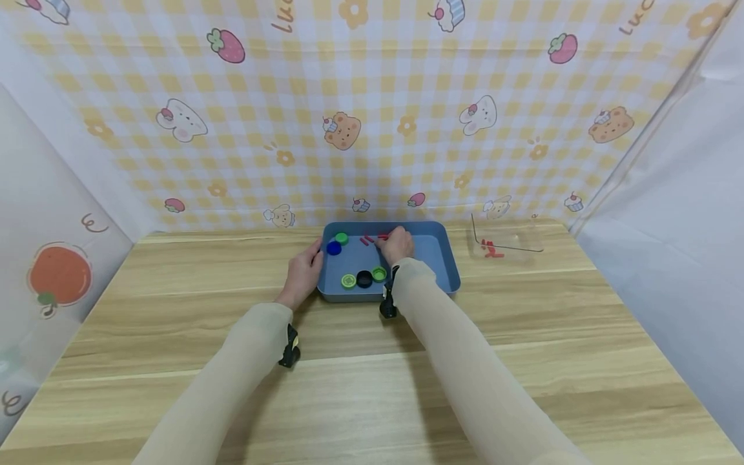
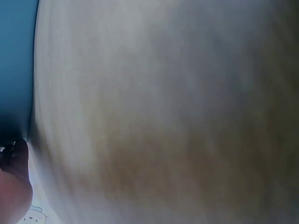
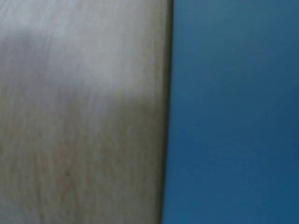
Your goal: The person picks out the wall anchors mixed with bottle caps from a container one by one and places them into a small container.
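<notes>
A shallow blue-grey tray (image 1: 349,297) stands on the table. My left hand (image 1: 301,274) rests against the outside of its left wall; a finger (image 2: 17,158) touches that wall in the left wrist view. Inside the tray, my right hand (image 1: 398,245) has curled fingers low at the back, and appears to pinch a small red stick (image 1: 383,236); the hand partly hides it. Two more red sticks (image 1: 367,239) lie just left of it. Round caps are in the tray: green (image 1: 341,238), blue (image 1: 334,248), yellow-green (image 1: 348,281), black (image 1: 364,279) and another green one (image 1: 379,274).
A clear plastic box (image 1: 523,242) with several red pieces (image 1: 491,249) in it stands right of the tray. The wooden table (image 1: 349,387) meets a checked cloth backdrop (image 1: 383,168) behind the tray. White cloth hangs at both sides.
</notes>
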The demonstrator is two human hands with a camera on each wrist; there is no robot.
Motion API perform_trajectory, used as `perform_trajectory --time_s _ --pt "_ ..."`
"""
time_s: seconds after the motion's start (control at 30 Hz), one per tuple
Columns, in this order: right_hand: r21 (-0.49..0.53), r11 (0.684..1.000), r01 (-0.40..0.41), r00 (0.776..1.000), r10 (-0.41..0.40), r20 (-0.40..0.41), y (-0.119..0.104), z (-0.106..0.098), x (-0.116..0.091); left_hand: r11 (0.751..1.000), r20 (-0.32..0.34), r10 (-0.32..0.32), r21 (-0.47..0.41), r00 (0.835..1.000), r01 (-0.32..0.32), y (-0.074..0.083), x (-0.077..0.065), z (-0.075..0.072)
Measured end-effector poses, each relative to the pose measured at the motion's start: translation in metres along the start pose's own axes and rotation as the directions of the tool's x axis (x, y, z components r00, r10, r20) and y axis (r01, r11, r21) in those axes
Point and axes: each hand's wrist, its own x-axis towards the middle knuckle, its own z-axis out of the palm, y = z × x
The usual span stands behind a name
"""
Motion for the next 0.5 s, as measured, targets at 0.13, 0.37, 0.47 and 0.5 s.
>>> perform_trajectory --time_s 0.13,0.37,0.47,0.5 --pt "-0.012 1.0 -0.007 1.0 0.007 0.005 -0.0012 -0.001 -0.0019 1.0 0.008 0.001 -0.005 1.0 -0.001 0.0002 0.0 -0.0001" --pt "-0.028 1.0 0.011 1.0 -0.011 -0.004 0.0018 0.0018 0.0013 1.0 0.008 0.002 -0.005 1.0 -0.002 -0.0008 0.0002 0.0" --pt "-0.029 0.999 0.02 1.0 -0.021 -0.002 0.0031 0.0012 0.0016 1.0 0.005 -0.001 -0.006 1.0 0.001 -0.0005 -0.0003 -0.0003" --pt "-0.03 0.999 0.022 1.0 -0.022 0.0 0.0033 0.0007 0.0015 1.0 0.004 -0.003 -0.006 1.0 0.003 -0.0003 -0.0004 -0.0003"
